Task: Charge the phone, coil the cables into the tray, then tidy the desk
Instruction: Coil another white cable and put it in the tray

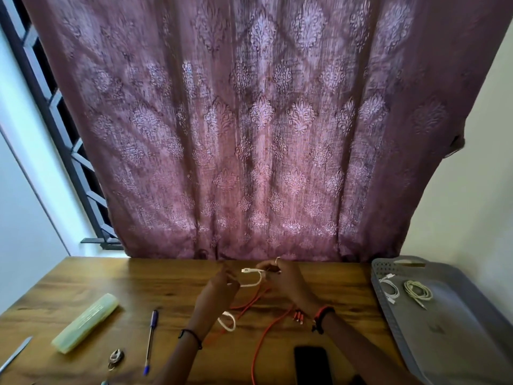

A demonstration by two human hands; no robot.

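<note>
At the far middle of the desk (pixel 111 276), both hands are working a white cable (pixel 254 276) between them: the right hand (pixel 283 279) is pinching it beside its plug end, fingers curled around it, and the left hand (pixel 222 284), blurred, is gripping the lower run of the same short loop with its fingers closed on it. Just under the left wrist a further white loop is lying on the wood; whether it belongs to the same cable cannot be told. An orange cable (pixel 261 337) is trailing loose beneath both hands and running toward the person, its cluster of plugs lying just beside the right wrist. A dark phone (pixel 312 365) is lying flat nearer the person, under the right forearm. Well off to the right of the right hand, a grey tray (pixel 458 329) is holding a coiled white cable (pixel 390 289) and, beside it, a coiled cream cable (pixel 417 291). To the left of the left hand, a blue pen (pixel 150 340), a pale green case (pixel 86 322) and a key ring (pixel 116 357) are lying apart from one another. A patterned mauve curtain (pixel 263 120) is hanging beyond the hands.
</note>
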